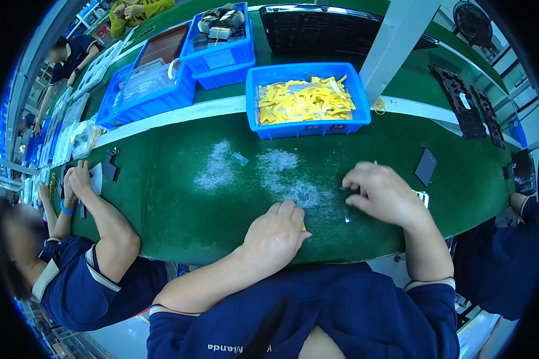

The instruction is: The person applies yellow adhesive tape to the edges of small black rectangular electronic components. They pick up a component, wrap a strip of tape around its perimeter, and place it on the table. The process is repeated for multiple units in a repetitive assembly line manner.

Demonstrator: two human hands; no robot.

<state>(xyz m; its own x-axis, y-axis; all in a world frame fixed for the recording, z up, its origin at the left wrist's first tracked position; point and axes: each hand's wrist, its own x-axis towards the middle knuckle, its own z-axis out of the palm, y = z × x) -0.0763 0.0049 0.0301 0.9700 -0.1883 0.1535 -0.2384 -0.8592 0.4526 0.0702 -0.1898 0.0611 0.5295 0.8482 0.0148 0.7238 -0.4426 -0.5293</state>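
My left hand [276, 230] lies knuckles-up on the green work surface [179, 209] near its front edge, fingers curled over a small yellow piece [303, 227] that peeks out at its right side. My right hand [380, 192] rests a little further right, fingers bent around a small thin clear piece [348, 214] on the surface; most of that piece is hidden. Behind both hands stands a blue bin [308, 127] full of yellow strips [305, 100].
A co-worker's hands [78, 179] work at the left by a small black part [111, 164]. Blue bins [218, 57] and clear bags sit further back. A dark flat rectangle [426, 167] lies right of my hand. A white post [392, 45] rises behind.
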